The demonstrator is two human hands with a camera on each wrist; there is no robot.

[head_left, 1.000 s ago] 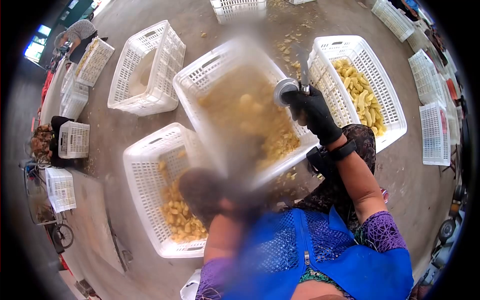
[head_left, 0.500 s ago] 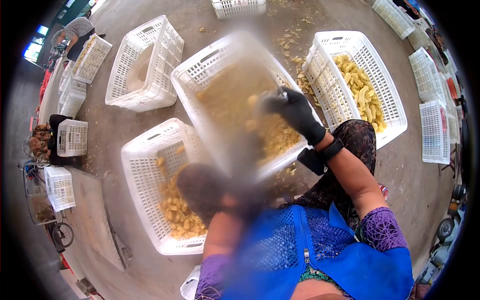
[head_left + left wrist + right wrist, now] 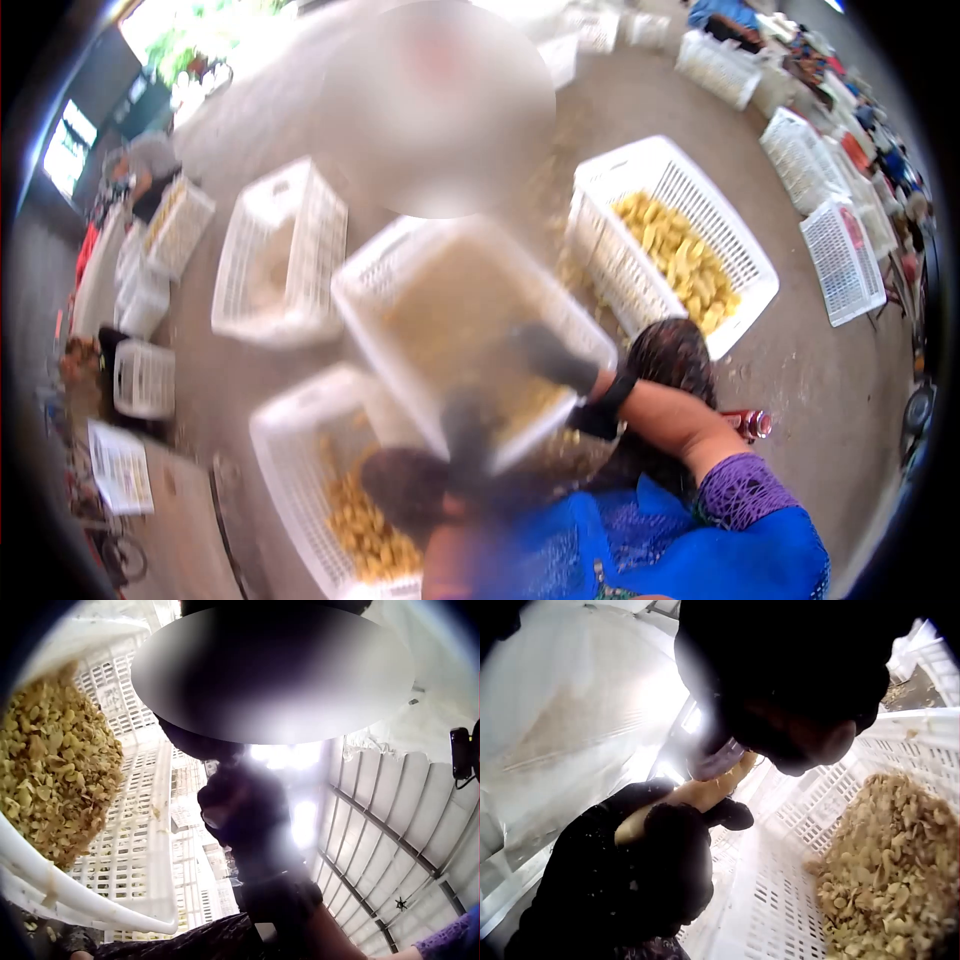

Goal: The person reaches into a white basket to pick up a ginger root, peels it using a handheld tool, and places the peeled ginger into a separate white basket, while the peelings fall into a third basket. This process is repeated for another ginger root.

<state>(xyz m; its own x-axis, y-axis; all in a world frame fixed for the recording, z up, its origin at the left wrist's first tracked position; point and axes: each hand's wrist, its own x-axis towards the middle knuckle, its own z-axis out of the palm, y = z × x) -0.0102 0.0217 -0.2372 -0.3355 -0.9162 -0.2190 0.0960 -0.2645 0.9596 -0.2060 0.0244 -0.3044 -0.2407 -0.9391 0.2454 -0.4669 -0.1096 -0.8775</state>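
Note:
My black-gloved left hand (image 3: 645, 862) grips a long, curved, pale yellow piece (image 3: 686, 799), one end poking out between fingers and thumb. Above it, my gloved right hand (image 3: 795, 690) holds a hand tool with a rounded shiny metal edge (image 3: 724, 761), right at the piece's upper end. Most of the tool is hidden by the glove. Both hands come close together over the near end of the middle crate (image 3: 350, 290) in the blurred head view. Beside them, yellowish scraps (image 3: 889, 877) heap up in this white slatted crate.
A crate (image 3: 660, 150) of smooth yellow pieces stands on the right, and another (image 3: 275, 450) with yellow chunks sits at lower left. Farther left is a crate (image 3: 235, 270) with a pale basin-like thing inside. A red can (image 3: 745, 424) lies by my knee.
My right hand has come down from the middle crate's right side, with the tool, toward my left hand. The head view has tilted up, so the crates appear lower.

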